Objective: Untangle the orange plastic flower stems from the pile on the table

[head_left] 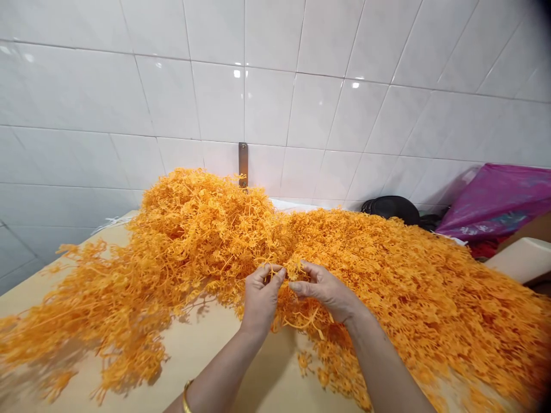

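Observation:
My left hand (pixel 262 295) pinches a thin orange plastic sprig (pixel 294 267) between thumb and fingertips. Close beside it, my right hand (pixel 327 289) grips the same sprig or one against it, with thumb and forefinger nearly together; I cannot tell the pieces apart. Orange stems dangle below my fingers. Behind my hands rises a tall heap of branching orange plastic sprigs (pixel 202 223), spilling to the left. A wider, flatter heap of small orange plastic pieces (pixel 413 287) spreads to the right. My left wrist wears a gold bangle.
The pale tabletop (pixel 193 355) shows between the heaps. Behind it stands a white tiled wall (pixel 267 103) with a dark metal bracket (pixel 243 163). At the back right are a black rounded object (pixel 391 207) and a purple plastic bag (pixel 495 198).

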Tool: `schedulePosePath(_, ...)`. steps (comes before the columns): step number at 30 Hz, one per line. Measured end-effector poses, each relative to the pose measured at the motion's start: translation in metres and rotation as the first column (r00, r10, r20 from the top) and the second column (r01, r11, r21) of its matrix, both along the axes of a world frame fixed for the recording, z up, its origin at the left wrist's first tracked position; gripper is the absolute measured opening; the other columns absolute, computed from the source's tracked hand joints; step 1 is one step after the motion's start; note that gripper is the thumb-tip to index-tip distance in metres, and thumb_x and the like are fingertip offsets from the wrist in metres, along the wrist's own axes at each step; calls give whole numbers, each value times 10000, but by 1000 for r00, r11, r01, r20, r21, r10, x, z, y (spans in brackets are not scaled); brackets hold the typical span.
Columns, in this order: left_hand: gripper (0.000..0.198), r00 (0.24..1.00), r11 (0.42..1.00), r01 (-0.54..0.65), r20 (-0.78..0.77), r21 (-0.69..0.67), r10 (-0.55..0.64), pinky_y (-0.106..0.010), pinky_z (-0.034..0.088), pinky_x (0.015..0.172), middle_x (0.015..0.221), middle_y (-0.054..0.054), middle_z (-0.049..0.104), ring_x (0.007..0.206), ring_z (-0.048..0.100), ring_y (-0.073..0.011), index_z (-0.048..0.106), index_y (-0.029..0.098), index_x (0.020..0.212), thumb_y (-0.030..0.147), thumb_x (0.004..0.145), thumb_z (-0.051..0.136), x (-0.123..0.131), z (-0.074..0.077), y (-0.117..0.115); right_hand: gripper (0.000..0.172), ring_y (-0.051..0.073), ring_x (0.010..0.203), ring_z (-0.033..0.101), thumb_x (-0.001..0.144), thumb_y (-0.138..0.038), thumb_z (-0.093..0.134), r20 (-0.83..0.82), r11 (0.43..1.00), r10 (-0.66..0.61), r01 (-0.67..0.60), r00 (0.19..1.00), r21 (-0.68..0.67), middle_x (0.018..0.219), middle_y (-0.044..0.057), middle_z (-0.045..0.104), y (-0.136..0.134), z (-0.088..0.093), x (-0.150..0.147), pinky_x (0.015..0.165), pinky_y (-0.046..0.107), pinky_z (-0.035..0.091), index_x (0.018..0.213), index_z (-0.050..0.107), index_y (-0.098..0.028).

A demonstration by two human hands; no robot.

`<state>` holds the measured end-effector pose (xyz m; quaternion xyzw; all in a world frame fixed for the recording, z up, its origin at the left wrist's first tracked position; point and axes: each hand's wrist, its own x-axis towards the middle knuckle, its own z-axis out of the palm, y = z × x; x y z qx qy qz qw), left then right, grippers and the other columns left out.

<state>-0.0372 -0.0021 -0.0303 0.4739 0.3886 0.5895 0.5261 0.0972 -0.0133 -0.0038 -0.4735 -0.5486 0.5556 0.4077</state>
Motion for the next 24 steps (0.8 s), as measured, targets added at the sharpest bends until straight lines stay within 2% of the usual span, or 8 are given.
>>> schedulePosePath(5,128,996,998,-1,-93,57,6,-206,278,523,544,31,424,527,354,-80,595,149,628,266,675,579,-1,1,-2,272,69,520,354,666,-406,605,-12,994,-13,14,1000,104,601,-43,401,7,-10,-5,516,216,310,726,511,-158)
schedulePosePath(8,140,996,999,35,-80,15,-34,-205,263,511,512,44,394,501,327,-74,576,151,618,276,680,569,0,2,-3,285,82,531,325,702,-407,562,209,963,-100,41,973,267,576,-47,357,11,-10,3,513,221,278,611,431,-171)
schedulePosePath(11,142,993,999,54,-100,-3,-54,-204,266,529,523,43,399,521,328,-76,552,146,593,260,677,560,3,2,-6,331,100,577,330,732,-344,534,503,881,-219,-52,836,470,581,-34,350,12,-5,14,538,231,260,532,333,-175)
schedulePosePath(14,145,987,998,54,-154,11,-52,-205,271,549,537,40,400,550,331,-81,529,143,574,245,675,549,5,4,-10,286,108,594,348,766,-260,474,631,838,-207,-198,747,509,601,-24,369,11,0,20,546,229,260,549,306,-180)
schedulePosePath(16,158,984,998,64,-166,7,-62,-205,270,546,533,41,391,551,327,-82,511,144,561,250,673,544,6,6,-12,245,108,585,353,764,-185,432,685,829,-235,-226,689,511,605,-22,369,10,0,21,537,224,255,562,293,-182)
schedulePosePath(20,192,986,997,72,-151,-20,-74,-202,256,517,513,48,363,522,303,-74,468,147,530,263,663,545,5,9,-12,168,105,574,373,732,-89,381,771,824,-417,-157,481,544,658,-8,395,11,-4,26,526,222,244,602,329,-183)
schedulePosePath(22,196,991,998,48,-127,-47,-53,-201,235,488,488,58,331,485,267,-65,456,152,531,268,662,545,2,10,-9,142,107,563,384,742,-105,384,793,830,-491,-84,361,552,677,3,409,12,-8,35,518,225,245,623,379,-181)
schedulePosePath(24,187,996,997,11,-91,-75,-18,-201,209,463,464,69,292,450,226,-58,453,159,545,271,666,542,-1,10,-5,108,116,574,410,750,-130,395,792,826,-540,2,284,563,705,23,436,14,-10,45,524,231,264,669,450,-175)
